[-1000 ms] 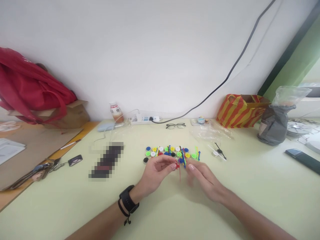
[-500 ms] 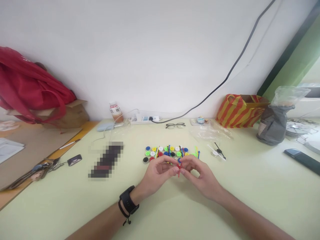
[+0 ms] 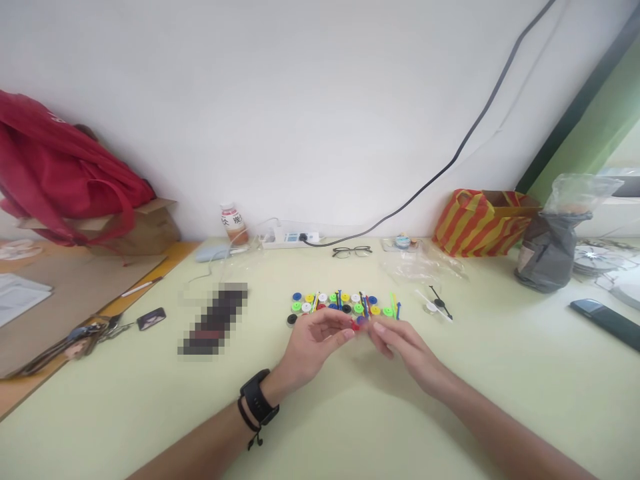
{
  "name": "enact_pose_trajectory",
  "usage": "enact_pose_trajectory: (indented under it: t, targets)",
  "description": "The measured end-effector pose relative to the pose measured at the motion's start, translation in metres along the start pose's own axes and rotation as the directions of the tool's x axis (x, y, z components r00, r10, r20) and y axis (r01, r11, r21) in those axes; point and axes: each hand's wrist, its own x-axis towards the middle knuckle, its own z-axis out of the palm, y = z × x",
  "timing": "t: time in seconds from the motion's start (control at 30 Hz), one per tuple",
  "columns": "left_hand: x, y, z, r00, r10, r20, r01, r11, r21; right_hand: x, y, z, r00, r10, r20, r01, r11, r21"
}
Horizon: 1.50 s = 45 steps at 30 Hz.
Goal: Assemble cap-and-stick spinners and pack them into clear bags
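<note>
My left hand (image 3: 313, 340) has its thumb and fingers closed on a small red plastic spinner (image 3: 355, 325), mostly hidden by the fingertips. Beside it is my right hand (image 3: 407, 347), its fingers apart and the foremost fingertip smeared by motion near the red piece. I see nothing held in the right hand. Just beyond both hands, round discs in several colours stand in rows, among them a green disc (image 3: 388, 311) and a black disc (image 3: 292, 320). Thin coloured arrows, such as a blue arrow (image 3: 399, 311), lie between them. Farther right are a white spinner (image 3: 431, 307) and a black spinner (image 3: 439, 303).
Eyeglasses (image 3: 353, 251), a power strip (image 3: 290, 240) and a bottle (image 3: 234, 225) line the wall side. A striped bag (image 3: 483, 223) and a phone (image 3: 606, 322) are on the right. Keys (image 3: 95, 331) and a pixelated dark object (image 3: 215, 320) are on the left.
The right hand's fingers have come off the red spinner and shifted slightly right. The left hand keeps hold of it, and its red stem no longer shows below the fingers.
</note>
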Motion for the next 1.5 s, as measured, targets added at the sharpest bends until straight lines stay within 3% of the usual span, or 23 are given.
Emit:
enact_pose_trajectory:
  t: [0.07,0.17,0.3,0.6,0.77,0.9,0.97,1.1,1.2,1.37,1.43,1.5]
  targets:
    - [0.0,0.0,0.0,1.0,0.01,-0.014,-0.01,1.0,0.002,0.0,0.0,-0.003,0.998,0.006,0.06,-0.007,1.0,0.021]
    - [0.0,-0.001,0.0,1.0,0.015,-0.019,-0.015,1.0,0.006,0.001,-0.004,-0.004,1.0,-0.01,-0.013,0.01,1.0,0.013]
    - [-0.002,-0.002,0.0,1.0,0.0,0.02,-0.001,1.0,0.017,0.0,-0.008,0.001,0.995,-0.07,-0.069,0.063,0.992,-0.107]
    - [-0.001,-0.002,0.001,0.999,-0.007,0.048,0.006,1.0,0.016,-0.002,-0.004,0.003,0.99,-0.138,-0.032,0.121,0.942,-0.314]
    - [-0.001,-0.002,-0.001,0.999,-0.044,0.032,0.043,0.999,0.028,-0.004,0.003,0.001,0.933,-0.359,-0.014,0.308,0.821,-0.481]
    - [-0.001,-0.002,-0.001,0.997,-0.063,0.036,0.062,0.998,0.03,-0.006,0.005,0.0,0.868,-0.496,-0.032,0.414,0.756,-0.506]
    - [-0.001,-0.002,-0.001,0.998,-0.056,0.032,0.055,0.998,0.024,-0.007,0.003,-0.002,0.895,-0.445,-0.027,0.372,0.779,-0.505]
    - [-0.001,-0.002,0.0,0.999,-0.043,0.017,0.043,0.999,0.027,-0.004,-0.005,-0.006,0.977,-0.209,0.051,0.208,0.857,-0.472]
    - [-0.001,0.0,0.001,0.999,-0.05,0.012,0.05,0.999,0.016,-0.002,-0.006,-0.005,0.974,-0.225,-0.017,0.193,0.871,-0.452]
    - [-0.001,0.001,0.0,0.998,-0.061,0.034,0.06,0.998,0.016,-0.007,-0.005,-0.002,0.924,-0.381,-0.037,0.315,0.813,-0.49]
    - [-0.001,0.0,0.0,0.997,-0.065,0.043,0.065,0.998,0.002,-0.007,-0.004,-0.004,0.938,-0.346,-0.021,0.289,0.815,-0.502]
    - [-0.001,-0.001,-0.001,0.997,-0.067,0.041,0.068,0.998,-0.01,-0.006,-0.004,-0.007,0.973,-0.232,0.0,0.203,0.854,-0.479]
